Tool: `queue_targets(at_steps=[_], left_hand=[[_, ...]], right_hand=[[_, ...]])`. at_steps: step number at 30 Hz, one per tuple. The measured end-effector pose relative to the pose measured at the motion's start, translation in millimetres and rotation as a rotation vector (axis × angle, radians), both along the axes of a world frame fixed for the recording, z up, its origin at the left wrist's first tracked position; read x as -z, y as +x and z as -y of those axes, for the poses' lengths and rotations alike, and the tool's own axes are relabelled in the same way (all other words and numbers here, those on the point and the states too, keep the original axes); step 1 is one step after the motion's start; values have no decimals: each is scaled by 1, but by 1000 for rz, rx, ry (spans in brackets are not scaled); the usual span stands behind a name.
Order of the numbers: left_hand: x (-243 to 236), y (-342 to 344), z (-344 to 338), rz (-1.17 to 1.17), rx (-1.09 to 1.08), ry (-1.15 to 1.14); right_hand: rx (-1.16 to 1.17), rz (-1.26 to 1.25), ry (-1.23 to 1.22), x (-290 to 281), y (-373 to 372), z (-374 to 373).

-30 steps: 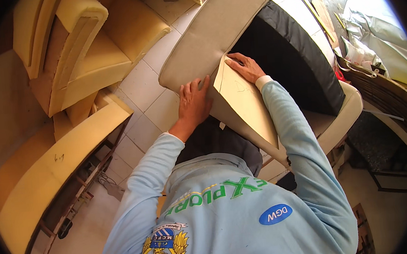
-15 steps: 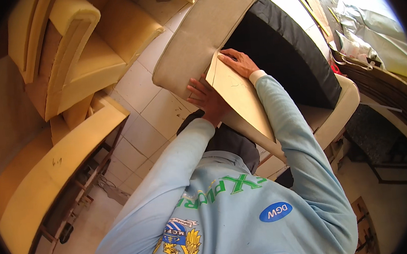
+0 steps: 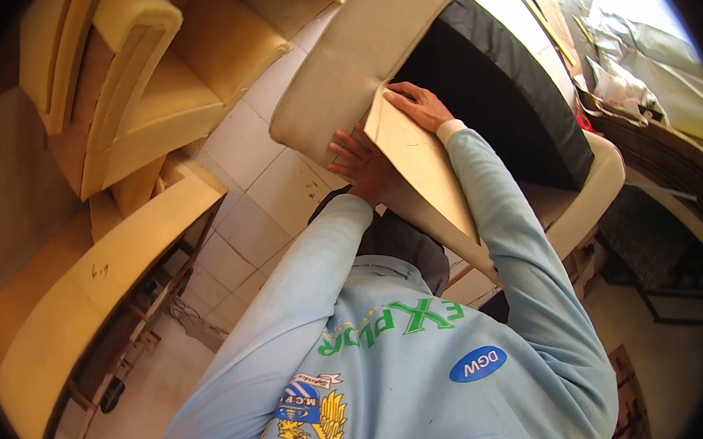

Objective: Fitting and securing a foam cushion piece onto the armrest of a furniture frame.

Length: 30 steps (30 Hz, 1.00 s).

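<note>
Atop the pale sheet (image 3: 423, 160), right fingers (image 3: 410, 98) together, grip unclear, beside it, left fingers (image 3: 349, 141) spread over beige upholstery (image 3: 340, 72)

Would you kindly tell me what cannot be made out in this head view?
All in the head view:
Left hand: its palm is hidden by the back of the hand.
Black cushion: its lower left is hidden behind the right sleeve.
Beige padded piece: its far end is cut off by the top edge.
Mark on the cream panel: too faint to read.
</note>
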<state>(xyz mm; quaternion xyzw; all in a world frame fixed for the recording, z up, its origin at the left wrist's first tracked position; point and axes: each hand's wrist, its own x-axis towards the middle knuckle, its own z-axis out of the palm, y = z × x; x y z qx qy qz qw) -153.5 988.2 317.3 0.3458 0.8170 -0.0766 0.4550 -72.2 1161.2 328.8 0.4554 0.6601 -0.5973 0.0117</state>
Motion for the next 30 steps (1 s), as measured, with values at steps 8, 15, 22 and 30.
queue_targets(at_steps=[8,15,22,30], left_hand=[[15,-8,-7,-25,182,-154],[7,-14,3,-62,259,-78],[2,-19,9,-104,371,54],[-2,-37,17,-130,508,192]], right_hand=[[16,-35,-49,-6,4,-3],[-35,-12,6,-4,8,-4],[-65,6,27,-1,15,-6],[-45,26,-25,5,22,-6]])
